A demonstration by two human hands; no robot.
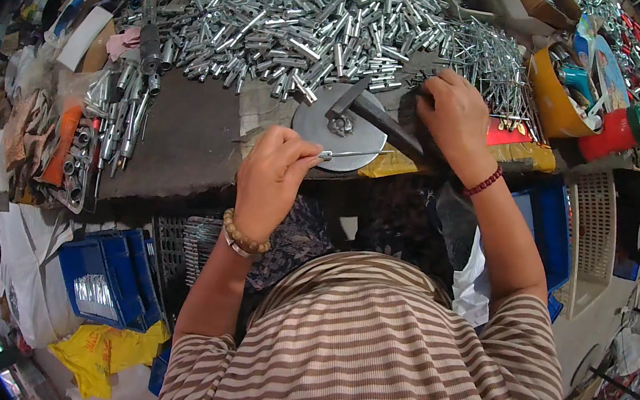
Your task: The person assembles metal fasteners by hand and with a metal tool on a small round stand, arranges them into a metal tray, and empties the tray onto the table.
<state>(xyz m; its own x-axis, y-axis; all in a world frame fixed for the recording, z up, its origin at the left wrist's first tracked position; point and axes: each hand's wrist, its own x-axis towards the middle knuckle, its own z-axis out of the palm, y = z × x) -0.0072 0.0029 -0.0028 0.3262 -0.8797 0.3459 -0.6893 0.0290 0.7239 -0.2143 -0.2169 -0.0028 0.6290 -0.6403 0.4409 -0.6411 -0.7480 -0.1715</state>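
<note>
Now, left hand: thumb and fingertips pinched on the thicker end of a slim metal rod.
Rod: starts at those fingertips and points to the right, over the near part of the disc; gripping one end probably keeps the thin length free and easy to steer.
Right hand: fingers curled down at the far side of the hammer handle; whether they grasp anything, I cannot tell.
Hammer: head above the disc, handle slanting toward the right wrist, perhaps so it is handy for that side.
Disc: grey metal, near the bench edge between both hands, likely as a firm surface.
Socket pile: heaped beyond the disc, seemingly within reach.
Thin rods: bunched beyond the right hand.
Yellow tub: farther right.
</note>
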